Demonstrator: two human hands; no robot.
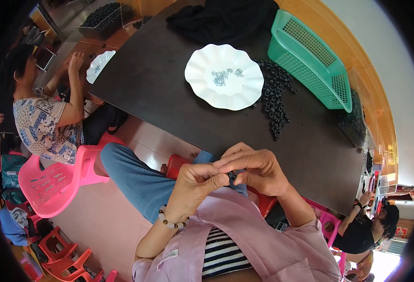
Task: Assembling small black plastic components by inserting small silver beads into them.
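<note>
My left hand [193,182] and my right hand [259,170] meet in front of my chest, near the table edge. The fingers of both are closed in a pinch on one small black ring-shaped part [231,175], mostly hidden by the fingertips. Beyond them, on the dark table [150,80], lies a white scalloped plate [200,87] with small clear pieces [221,77] gathered in its middle. A spread of similar black parts [275,96] covers the tabletop to the right of the plate.
A green plastic basket [305,58] stands at the far right, beside a clear bin of black parts [353,124]. Black cloth [225,21] lies at the back. To the left, another person [42,113] sits by a pink chair [56,181]; a further person [364,230] is at right.
</note>
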